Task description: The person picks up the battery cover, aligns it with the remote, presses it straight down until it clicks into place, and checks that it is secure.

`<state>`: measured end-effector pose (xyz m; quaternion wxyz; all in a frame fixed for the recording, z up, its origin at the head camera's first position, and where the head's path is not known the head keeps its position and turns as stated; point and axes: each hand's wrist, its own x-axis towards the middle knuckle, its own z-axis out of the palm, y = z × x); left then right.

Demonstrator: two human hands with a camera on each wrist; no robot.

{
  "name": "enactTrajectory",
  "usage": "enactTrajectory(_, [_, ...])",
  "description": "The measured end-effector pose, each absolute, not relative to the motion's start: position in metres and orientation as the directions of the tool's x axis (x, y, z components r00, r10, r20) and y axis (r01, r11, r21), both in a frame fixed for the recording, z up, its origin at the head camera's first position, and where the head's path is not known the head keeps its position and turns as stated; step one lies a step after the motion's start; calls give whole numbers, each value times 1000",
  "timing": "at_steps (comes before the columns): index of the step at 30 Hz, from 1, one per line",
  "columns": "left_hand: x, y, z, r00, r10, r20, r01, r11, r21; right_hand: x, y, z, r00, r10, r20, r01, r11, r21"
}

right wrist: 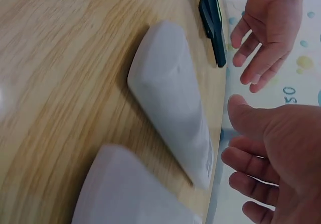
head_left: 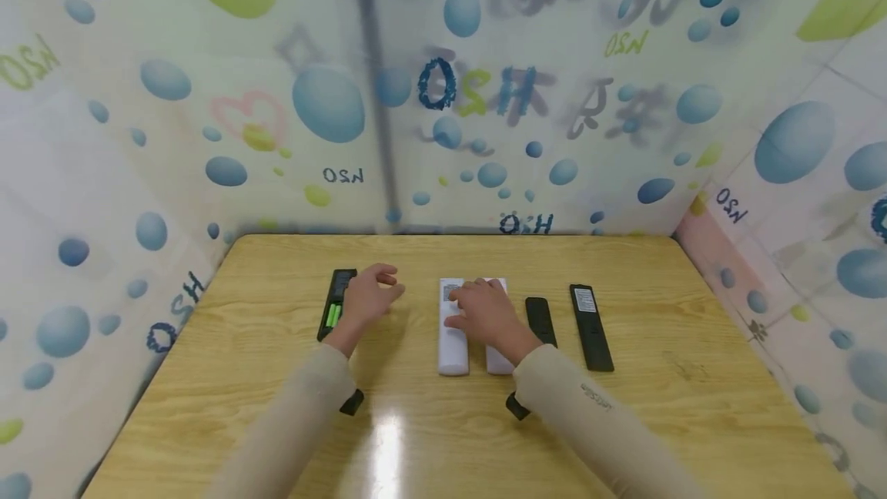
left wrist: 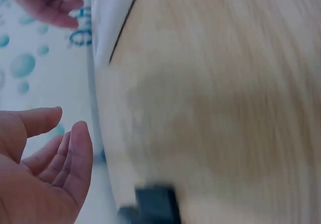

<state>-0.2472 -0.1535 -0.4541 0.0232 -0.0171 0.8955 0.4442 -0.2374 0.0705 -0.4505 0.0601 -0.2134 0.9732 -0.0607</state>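
Observation:
My left hand hovers over the table just right of a black remote control that has its battery bay uncovered. Green batteries lie in that bay. Fingers loosely bent, this hand holds nothing. Above two white remote controls lying side by side is my right hand, also holding nothing. It covers part of the right white remote; the left white remote shows a label near its top. In the right wrist view, the right hand stands apart from both white remotes, fingers relaxed.
Right of the white remotes lies a small black remote, partly hidden by my right wrist. Farther right is a longer black remote with a white label. The wooden table meets a patterned wall covering at its back edge.

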Motion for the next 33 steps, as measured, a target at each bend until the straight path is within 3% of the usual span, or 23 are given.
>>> enactTrajectory(15, [-245, -246, -439, -993, -105, -51, -108, 666, 738, -230, 2, -452, -848, -527, -48, -521, 848, -97])
enactTrajectory(26, [-252, -265, -458, -959, -195, -207, -284, 601, 747, -237, -42, -476, -849, -525, -60, -517, 849, -114])
enactTrajectory(33, [-256, -265, -463, -955, -184, -232, -297, 612, 733, -237, -62, -483, -869, -492, -48, -481, 864, -148])
